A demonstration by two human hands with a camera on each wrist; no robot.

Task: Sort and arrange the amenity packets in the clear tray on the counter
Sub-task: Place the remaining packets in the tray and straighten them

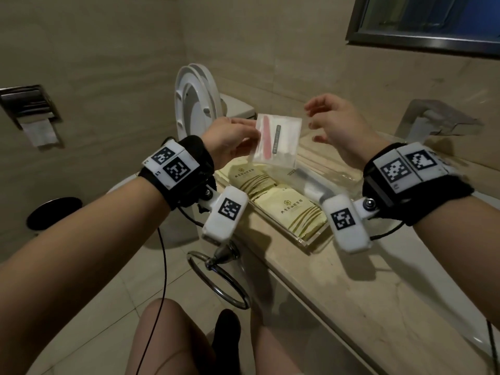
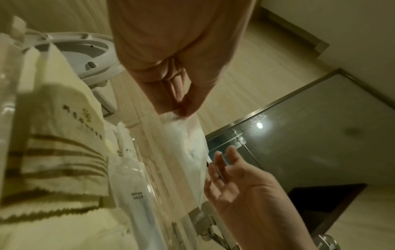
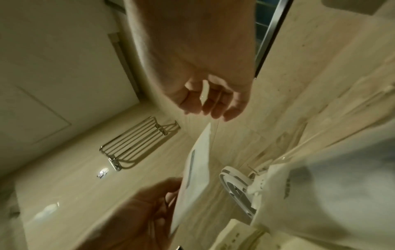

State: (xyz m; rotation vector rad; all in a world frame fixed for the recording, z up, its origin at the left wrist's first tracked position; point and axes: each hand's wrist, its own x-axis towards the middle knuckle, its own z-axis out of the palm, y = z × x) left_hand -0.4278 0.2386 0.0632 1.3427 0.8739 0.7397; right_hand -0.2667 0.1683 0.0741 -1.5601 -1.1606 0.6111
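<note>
My left hand [image 1: 232, 142] pinches a clear packet [image 1: 276, 142] by its left edge; a pink nail file and white swabs show inside. It hangs above the clear tray [image 1: 311, 243] on the counter. My right hand [image 1: 327, 123] hovers at the packet's right edge with relaxed fingers, and contact cannot be told. In the tray lie two yellow packets [image 1: 295, 215] and a clear packet [image 1: 308, 182] with a grey-handled item. The left wrist view shows the left hand [image 2: 171, 76] pinching the packet [image 2: 188, 143], with the right hand [image 2: 235, 182] spread beside it. The right wrist view shows the right hand [image 3: 209, 99] loosely curled above the packet [image 3: 198, 165].
The marble counter [image 1: 351, 293] runs to the lower right. A toilet with its lid up [image 1: 194, 101] stands behind the tray. A chrome towel ring [image 1: 219, 277] hangs under the counter's edge, and a black bin lid [image 1: 54, 212] is on the floor at left.
</note>
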